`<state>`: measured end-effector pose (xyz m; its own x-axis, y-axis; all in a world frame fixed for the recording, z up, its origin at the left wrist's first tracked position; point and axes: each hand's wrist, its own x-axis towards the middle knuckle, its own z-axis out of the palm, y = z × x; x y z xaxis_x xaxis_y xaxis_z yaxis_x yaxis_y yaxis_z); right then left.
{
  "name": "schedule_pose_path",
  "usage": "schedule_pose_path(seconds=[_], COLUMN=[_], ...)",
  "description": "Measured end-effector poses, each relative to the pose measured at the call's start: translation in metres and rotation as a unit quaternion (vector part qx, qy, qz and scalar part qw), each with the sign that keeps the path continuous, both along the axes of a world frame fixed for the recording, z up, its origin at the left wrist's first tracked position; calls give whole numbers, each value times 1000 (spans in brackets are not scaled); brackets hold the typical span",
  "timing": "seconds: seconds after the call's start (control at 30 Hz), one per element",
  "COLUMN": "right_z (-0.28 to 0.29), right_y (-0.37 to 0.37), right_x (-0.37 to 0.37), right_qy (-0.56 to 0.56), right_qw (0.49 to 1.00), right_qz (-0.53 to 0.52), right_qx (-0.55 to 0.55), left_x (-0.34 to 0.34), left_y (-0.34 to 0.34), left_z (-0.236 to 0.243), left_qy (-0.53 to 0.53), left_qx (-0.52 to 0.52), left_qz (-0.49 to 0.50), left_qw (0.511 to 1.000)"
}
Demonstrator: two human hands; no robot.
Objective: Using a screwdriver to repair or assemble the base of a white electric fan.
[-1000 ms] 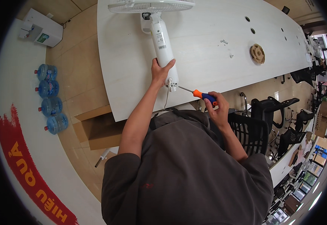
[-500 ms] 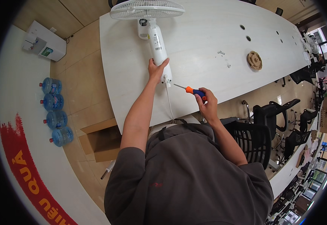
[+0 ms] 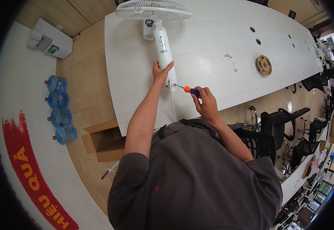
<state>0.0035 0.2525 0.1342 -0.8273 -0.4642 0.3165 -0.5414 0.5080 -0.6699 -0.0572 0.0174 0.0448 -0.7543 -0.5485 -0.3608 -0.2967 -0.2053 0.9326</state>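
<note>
A white electric fan (image 3: 163, 50) lies on the pale table, its round grille (image 3: 153, 10) at the far end and the foot of its column towards me. My left hand (image 3: 161, 72) is wrapped round the lower column. In my right hand (image 3: 206, 102) is a screwdriver (image 3: 192, 91) with an orange and blue handle. Its tip reaches the right side of the column's lower end; whether it sits in a screw is too small to tell. A white power cord (image 3: 172, 105) runs from that end towards my body.
Small loose hardware (image 3: 228, 56) and a round brown moulded piece (image 3: 264, 65) lie on the table (image 3: 209, 34) to the right. An open cardboard box (image 3: 107, 143) stands on the floor at left, near several blue water bottles (image 3: 61, 119). Black chairs (image 3: 272, 124) are at right.
My right hand has moved left, bringing the screwdriver tip up to the fan column's lower end. The left hand keeps its hold on the column.
</note>
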Motion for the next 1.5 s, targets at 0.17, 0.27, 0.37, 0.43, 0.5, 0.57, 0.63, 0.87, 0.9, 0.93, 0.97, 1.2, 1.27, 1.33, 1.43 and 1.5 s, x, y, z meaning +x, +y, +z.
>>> schedule_pose_path(seconds=[0.17, 0.27, 0.37, 0.43, 0.5, 0.57, 0.63, 0.87, 0.9, 0.93, 0.97, 1.2, 1.27, 1.33, 1.43, 1.5], right_z=[5, 10, 7, -2, -12, -22, -26, -34, -34, -35, -35, -16, -9, -5, -16, -24], right_y=[-10, -18, -26, -30, -35, -40, -47, -61, -63, -65, -68, -84, -89, -92, -90, -87], right_x=[-10, -16, -21, -24, -25, -25, -22, -20, -20, -20, -20, -7, -3, -4, -3, -3], right_qy=[2, -28, -30, -17, -5, -32, -48, -41, -30, -32, 16, 58, 34, -29, 9, 60], right_qw=[998, 996, 995, 994, 994, 992, 990, 986, 984, 984, 984, 969, 957, 941, 947, 956], right_qz=[14, 23, 58, 75, 92, 113, 126, 160, 167, 172, 168, 97, 79, 70, 80, 91], right_qx=[63, 87, 80, 73, 66, 42, 45, 32, 46, 46, 61, 218, 277, 331, 311, 272], left_x=[0, 1, 2, 4, 6, 8, 12, 17, 19, 22, 27, 93, 102, 101, 105, 106], left_y=[3, 5, 2, -3, -7, -9, -14, -24, -25, -27, -26, 8, 8, 8, 7, 7], left_z=[-3, 1, -4, -11, -18, -23, -33, -28, -31, -35, -38, -66, -67, -63, -63, -66], left_qy=[-4, -20, -25, -31, -38, -58, -51, -45, -48, -70, -91, 45, 80, 69, 60, 59], left_qx=[-35, -47, -53, -59, -66, -84, -92, -125, -125, -214, -301, -376, -413, -392, -377, -385], left_qz=[13, 9, 5, -5, -15, -18, -17, -66, -62, -64, -67, -61, -65, -82, -111, -117], left_qw=[999, 999, 998, 998, 997, 995, 994, 989, 989, 972, 947, 924, 905, 913, 917, 913])
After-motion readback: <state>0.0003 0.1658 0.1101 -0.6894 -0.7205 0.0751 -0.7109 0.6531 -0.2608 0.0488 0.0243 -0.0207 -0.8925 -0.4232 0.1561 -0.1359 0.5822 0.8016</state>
